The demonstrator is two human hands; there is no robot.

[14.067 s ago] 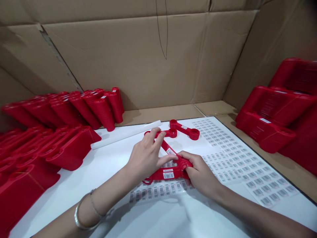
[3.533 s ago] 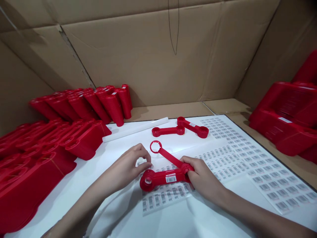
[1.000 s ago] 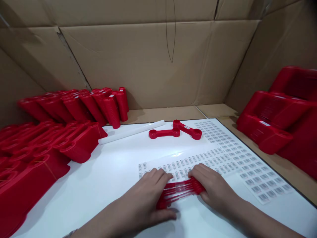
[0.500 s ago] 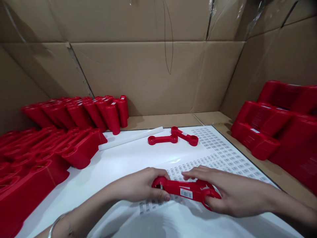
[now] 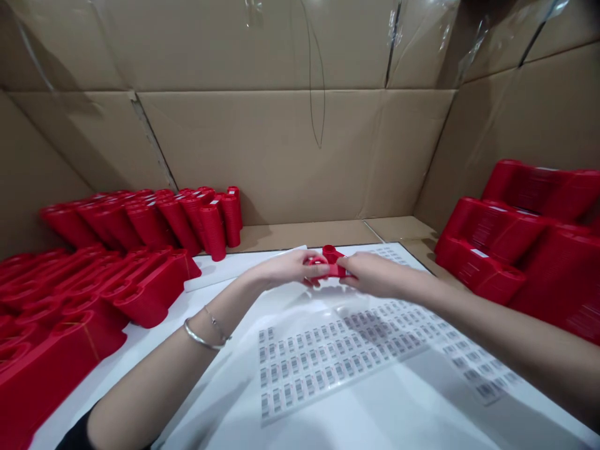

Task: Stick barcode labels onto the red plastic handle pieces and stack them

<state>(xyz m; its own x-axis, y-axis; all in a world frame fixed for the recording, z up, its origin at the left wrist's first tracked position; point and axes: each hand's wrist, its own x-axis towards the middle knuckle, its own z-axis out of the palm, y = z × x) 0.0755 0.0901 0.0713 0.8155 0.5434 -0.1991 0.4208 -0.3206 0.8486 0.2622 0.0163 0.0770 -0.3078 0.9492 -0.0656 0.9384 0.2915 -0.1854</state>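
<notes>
My left hand (image 5: 285,267) and my right hand (image 5: 370,276) meet at the far end of the white table, both pinching a red plastic dumbbell-shaped piece (image 5: 325,267). The fingers hide most of it, and its label does not show. Another red piece (image 5: 332,254) lies just behind it, partly covered. A third piece seen earlier at that spot is hidden or merged with these, and I cannot separate them. A sheet of barcode labels (image 5: 332,365) lies under and nearer than my forearms.
Stacks of red plastic pieces stand on the left (image 5: 145,287) and right (image 5: 487,262), with more behind on the left (image 5: 164,222). A white plastic rod (image 5: 225,270) lies behind my left forearm. A second barcode sheet (image 5: 478,369) lies to the right. Cardboard walls (image 5: 262,156) surround the table.
Both hands have moved from the near part of the table to its far end, carrying the red piece. It now sits against the two pieces lying there. The head view has tilted slightly upward.
</notes>
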